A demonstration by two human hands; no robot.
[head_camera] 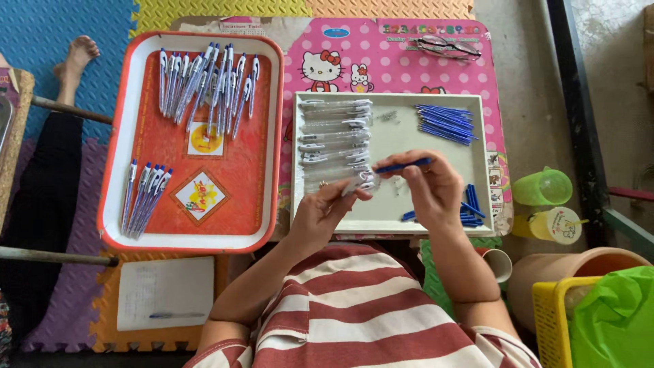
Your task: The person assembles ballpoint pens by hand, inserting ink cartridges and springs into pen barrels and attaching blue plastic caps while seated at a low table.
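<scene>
A floor of coloured foam puzzle mats (61, 20) in blue, yellow, purple and orange carries a low pink table (395, 61) with white dots and cartoon figures. At the far left a bare foot (76, 58) and a dark-clad leg of another person lie on the mats. Near left, a white notebook (163, 292) lies on the floor with a pen across it. On the left part of the table sits an orange-red tray (191, 225) with a white rim, holding a fan of finished blue-and-white pens (204, 82) at its far end and a smaller group of finished pens (142, 194) at its near left. To its right a white tray (409, 221) holds a stack of clear pen barrels (334, 136) on its left side, a bundle of blue refills (446, 123) at its far right, and blue caps (469, 208) at its near right. Over the near middle of this tray the left hand (320, 215) is closed on a clear pen barrel (361, 182), and just right of it the right hand (426, 187) pinches a blue refill (403, 165) between its fingertips, the refill's left end close by the barrel. A pair of glasses (446, 46) lies at the table's far edge. On the right stand a green cup (543, 187), a yellow lidded cup (555, 225) and a yellow basket (552, 313) with a green bag (616, 320)
</scene>
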